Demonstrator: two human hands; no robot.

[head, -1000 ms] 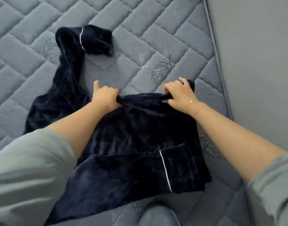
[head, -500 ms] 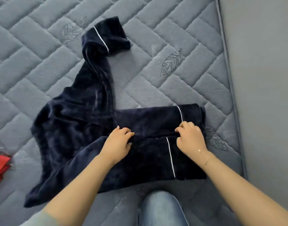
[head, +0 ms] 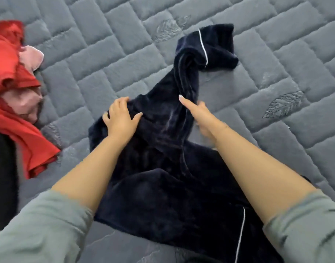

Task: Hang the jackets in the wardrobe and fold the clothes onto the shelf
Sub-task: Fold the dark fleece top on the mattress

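Hands on a navy velvet garment (head: 162, 186) spread over a grey quilted mattress (head: 105, 59), left hand (head: 121, 118) pressing flat with fingers spread, right hand (head: 199, 114) pinching the long sleeve, red clothes (head: 12, 95) at left

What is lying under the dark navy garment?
The navy garment lies directly on the grey quilted mattress. Whether anything is hidden beneath its folds cannot be seen.

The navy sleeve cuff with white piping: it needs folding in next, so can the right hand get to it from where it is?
Probably yes. The right hand rests on the same sleeve below the cuff, with only bare quilted mattress around it; nothing blocks the way.
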